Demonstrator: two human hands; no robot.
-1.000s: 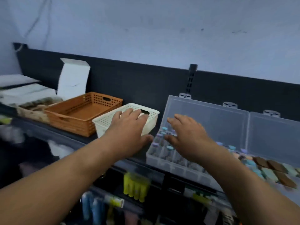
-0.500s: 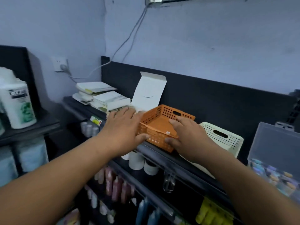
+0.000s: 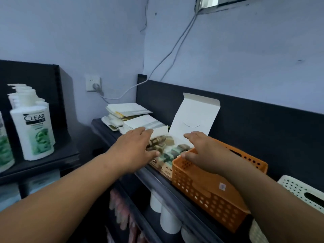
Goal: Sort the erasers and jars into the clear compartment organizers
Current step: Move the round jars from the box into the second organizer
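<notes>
An open cardboard box of erasers (image 3: 169, 168) stands on the black shelf (image 3: 157, 179), its white lid (image 3: 192, 118) tipped up against the back panel. Several green, brown and beige erasers (image 3: 172, 151) fill it. My left hand (image 3: 136, 151) reaches over the box's left end, fingers fairly straight on the side flap and thumb at the front wall. My right hand (image 3: 205, 153) hovers over the box's right end, fingers straight, thumb by the orange basket's rim. Neither hand holds an eraser. No jars or clear organizers are in view.
An orange perforated basket (image 3: 210, 195) sits right of the box, and a white basket (image 3: 301, 188) lies beyond it. A stack of papers (image 3: 128, 116) is behind the box. White shampoo bottles (image 3: 33, 130) stand on a left shelf. A cable hangs from a wall socket (image 3: 93, 84).
My view and both hands have swung left, from the clear organizer past the white and orange baskets to the open eraser box.
</notes>
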